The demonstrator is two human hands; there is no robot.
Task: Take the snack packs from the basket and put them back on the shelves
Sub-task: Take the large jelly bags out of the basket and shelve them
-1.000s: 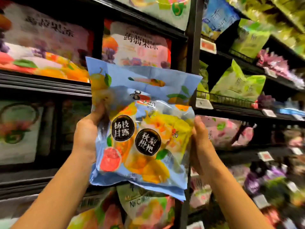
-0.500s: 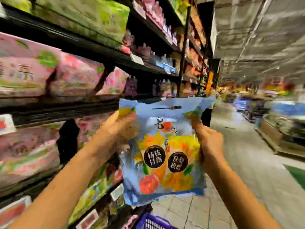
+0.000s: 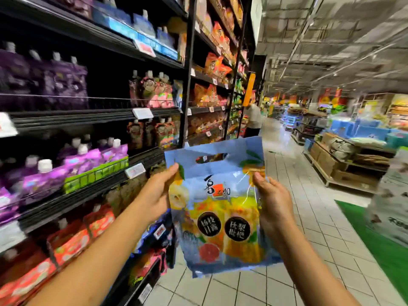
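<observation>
Snack pack held over tiled aisle floor beside shelves.

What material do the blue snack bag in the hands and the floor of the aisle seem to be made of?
Blue snack bag: thin glossy plastic film, probably; it creases and shines where the right hand pinches it, and a handle slot is cut through the top. The left hand grips its other edge.
Floor: pale square tiles with dark joint lines, likely ceramic; slightly shiny.

Glossy plastic snack pack; dark metal shelves; pale, smooth tiled floor.
</observation>
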